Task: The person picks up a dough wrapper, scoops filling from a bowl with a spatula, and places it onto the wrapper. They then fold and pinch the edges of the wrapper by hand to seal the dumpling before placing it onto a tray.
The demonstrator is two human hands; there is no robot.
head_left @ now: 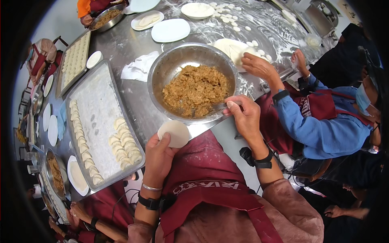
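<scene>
A round dough wrapper (173, 133) lies flat in my left hand (159, 155), pinched between thumb and fingers near the table edge. My right hand (244, 114) grips the handle of a utensil at the right rim of a large metal bowl (155, 88); the utensil's tip reaches the brown minced filling (199, 88) and is partly hidden. Left of my left hand, a tray (97, 91) holds rows of folded dumplings (125, 142) along both long sides. Past the bowl, a plate of dough wrappers (229, 48) is touched by a co-worker's hand (258, 65).
A crumpled white cloth (140, 66) lies left of the bowl. Beyond are a white plate (170, 30), a bowl of flour (197, 10) and small dough pieces (232, 21). A co-worker in a blue sleeve (316, 130) is close at my right. Another tray (74, 57) stands far left.
</scene>
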